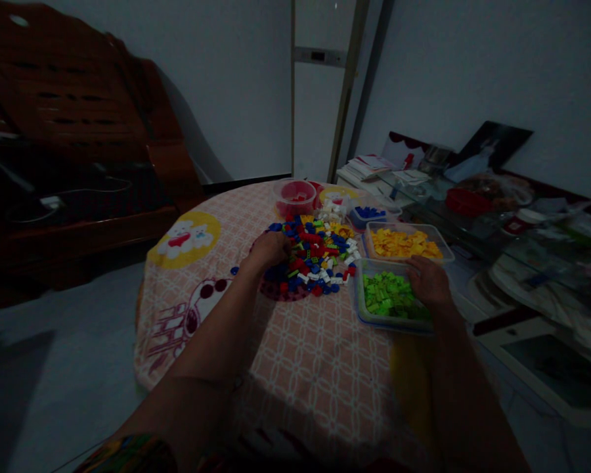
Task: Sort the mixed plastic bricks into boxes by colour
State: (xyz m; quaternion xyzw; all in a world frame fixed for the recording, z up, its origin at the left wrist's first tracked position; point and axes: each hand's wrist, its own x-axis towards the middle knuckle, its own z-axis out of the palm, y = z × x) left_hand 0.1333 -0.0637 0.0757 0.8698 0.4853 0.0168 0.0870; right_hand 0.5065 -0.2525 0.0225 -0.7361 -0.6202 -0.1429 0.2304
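Observation:
A heap of mixed toy bricks (315,253) in red, blue, white, yellow and green lies in the middle of the table. At its left side is my left hand (272,249), fingers curled down against the bricks; whatever they pinch is hidden. My right hand (429,279) is over the right part of a clear plastic box (362,315), its fingers bent together near the far rim. I cannot make out anything between them. Green bricks (388,294) fill that box. Just behind it, yellow bricks (406,243) fill another clear box (446,248).
A tub with blue bricks (369,213) and a round tub with red pieces (295,196) stand at the back. White bricks (332,210) lie between them. A patterned cloth (305,355) covers the round table. To the right is a cluttered glass-topped cabinet (477,230); a wooden bench (79,131) stands left.

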